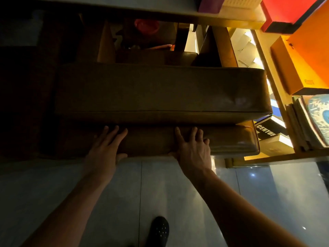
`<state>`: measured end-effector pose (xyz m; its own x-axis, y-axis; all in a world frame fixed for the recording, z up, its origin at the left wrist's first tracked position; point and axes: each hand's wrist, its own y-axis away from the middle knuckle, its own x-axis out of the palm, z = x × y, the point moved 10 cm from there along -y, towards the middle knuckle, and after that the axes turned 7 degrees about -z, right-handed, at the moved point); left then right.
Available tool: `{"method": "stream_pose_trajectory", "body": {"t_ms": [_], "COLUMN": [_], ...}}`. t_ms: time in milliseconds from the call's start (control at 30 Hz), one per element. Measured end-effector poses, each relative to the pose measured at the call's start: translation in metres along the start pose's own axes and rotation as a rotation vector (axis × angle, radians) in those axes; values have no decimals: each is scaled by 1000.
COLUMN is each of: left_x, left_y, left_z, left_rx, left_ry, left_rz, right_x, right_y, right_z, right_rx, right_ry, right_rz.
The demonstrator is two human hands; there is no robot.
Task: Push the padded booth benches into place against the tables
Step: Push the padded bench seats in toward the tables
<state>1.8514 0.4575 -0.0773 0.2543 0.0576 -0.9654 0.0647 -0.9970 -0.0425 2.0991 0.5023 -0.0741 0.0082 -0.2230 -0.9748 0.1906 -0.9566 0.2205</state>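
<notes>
A brown padded booth bench lies across the middle of the view, seen from above. Its backrest top is nearest me and its long seat cushion lies beyond. My left hand grips the backrest top, fingers over the pad and thumb on its near face. My right hand grips the same edge a little to the right, in the same way. Past the seat, a table edge crosses the top of the view.
A lit wooden shelf with stacked books and orange boxes stands close to the bench's right end. Another padded bench sits beyond. Pale floor tiles spread under me, with my dark shoe on them. The left side is dark.
</notes>
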Motion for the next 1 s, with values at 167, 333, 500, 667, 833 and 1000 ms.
{"method": "stream_pose_trajectory", "body": {"t_ms": [167, 333, 500, 667, 833, 1000], "left_x": [-2, -15, -17, -17, -12, -11], "left_y": [-4, -19, -15, -9, 3, 1], "left_z": [-2, 4, 4, 1, -1, 1], "left_rx": [1, 0, -5, -35, -22, -30], "left_ry": [-14, -22, -19, -6, 26, 23], "left_rz": [14, 7, -30, -11, 1, 8], "right_x": [-5, -11, -13, -14, -6, -6], "right_y": [-5, -9, -8, -3, 8, 8], "right_z": [0, 9, 10, 8, 5, 6], "right_rx": [6, 25, -6, -10, -2, 10], "right_ry": [-2, -8, 16, 21, 38, 19], "right_rz": [-3, -90, -127, -127, -113, -102]}}
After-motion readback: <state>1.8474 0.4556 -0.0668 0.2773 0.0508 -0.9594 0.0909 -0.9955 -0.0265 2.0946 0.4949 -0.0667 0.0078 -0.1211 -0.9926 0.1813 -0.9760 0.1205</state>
